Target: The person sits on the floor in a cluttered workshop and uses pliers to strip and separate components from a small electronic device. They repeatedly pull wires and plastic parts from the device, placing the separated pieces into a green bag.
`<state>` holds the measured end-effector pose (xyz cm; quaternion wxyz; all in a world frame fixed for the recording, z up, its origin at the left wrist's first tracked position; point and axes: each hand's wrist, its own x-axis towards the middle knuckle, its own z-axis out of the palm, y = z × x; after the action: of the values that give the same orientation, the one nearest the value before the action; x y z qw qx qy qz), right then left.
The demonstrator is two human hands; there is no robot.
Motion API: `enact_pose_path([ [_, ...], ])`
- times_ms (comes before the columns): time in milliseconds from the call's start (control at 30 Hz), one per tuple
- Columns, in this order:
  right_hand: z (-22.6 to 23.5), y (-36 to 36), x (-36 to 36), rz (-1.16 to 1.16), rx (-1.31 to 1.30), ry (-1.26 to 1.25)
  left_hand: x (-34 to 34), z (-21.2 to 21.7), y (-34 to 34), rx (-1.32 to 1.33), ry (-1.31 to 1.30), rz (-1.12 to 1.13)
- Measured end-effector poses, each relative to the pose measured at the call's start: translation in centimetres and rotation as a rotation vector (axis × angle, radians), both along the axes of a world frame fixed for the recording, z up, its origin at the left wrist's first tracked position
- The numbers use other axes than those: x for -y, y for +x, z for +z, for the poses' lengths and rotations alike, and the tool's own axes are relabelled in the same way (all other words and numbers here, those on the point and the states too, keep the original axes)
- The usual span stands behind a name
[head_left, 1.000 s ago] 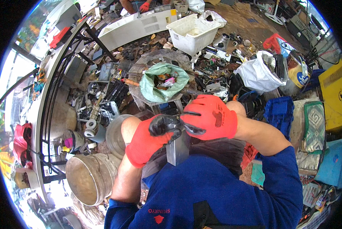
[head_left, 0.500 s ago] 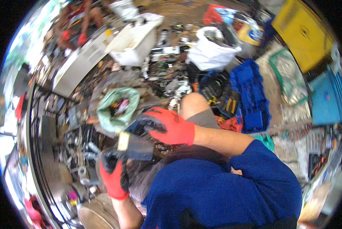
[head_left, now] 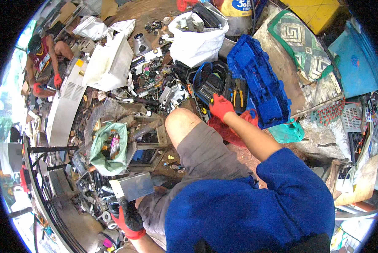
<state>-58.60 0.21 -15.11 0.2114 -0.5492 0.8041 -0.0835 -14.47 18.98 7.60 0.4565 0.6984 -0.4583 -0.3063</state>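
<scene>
In a red glove with a black palm, my left hand (head_left: 130, 220) grips a flat silver-grey rectangular box (head_left: 136, 187) by its near left corner, above my lap. A pale strip runs along the box's left edge. My right hand (head_left: 221, 107), gloved the same way, is reached out over the black tool tray (head_left: 210, 86) beyond my knee. Its fingertips are mostly hidden among the tools, so what it holds, if anything, does not show. Yellow-and-black pliers (head_left: 239, 95) stand just right of it. The open blue tool case (head_left: 260, 80) lies further right.
An open green sack (head_left: 98, 158) with small scrap stands left of my knee. White sacks (head_left: 195, 46) and a white bin (head_left: 109, 63) lie beyond scattered electronic parts (head_left: 151, 80). Another person (head_left: 47, 63) in red gloves works at the far left, beside a long white casing (head_left: 64, 109).
My right hand has left the grey box and moved right and away to the tool tray. My left hand keeps the box, now lower in view. The view has shifted.
</scene>
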Motion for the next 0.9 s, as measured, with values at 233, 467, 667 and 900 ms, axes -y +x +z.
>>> enact_pose_path([
  [233,-5.5,1.5,6.1,-0.241,0.037,0.232,2.0,2.8,-3.4,0.160,0.014,-0.138],
  [467,-6.8,1.7,6.7,-0.537,0.111,0.160,1.7,2.0,-2.6,-0.068,0.077,-0.029],
  [667,-7.8,-0.9,7.0,-0.623,0.133,0.266,0.8,-0.4,-2.0,-0.148,0.060,0.150],
  [900,-8.3,-4.8,12.7,-0.430,0.334,0.688,-1.2,-0.7,0.0,-0.251,0.085,0.210],
])
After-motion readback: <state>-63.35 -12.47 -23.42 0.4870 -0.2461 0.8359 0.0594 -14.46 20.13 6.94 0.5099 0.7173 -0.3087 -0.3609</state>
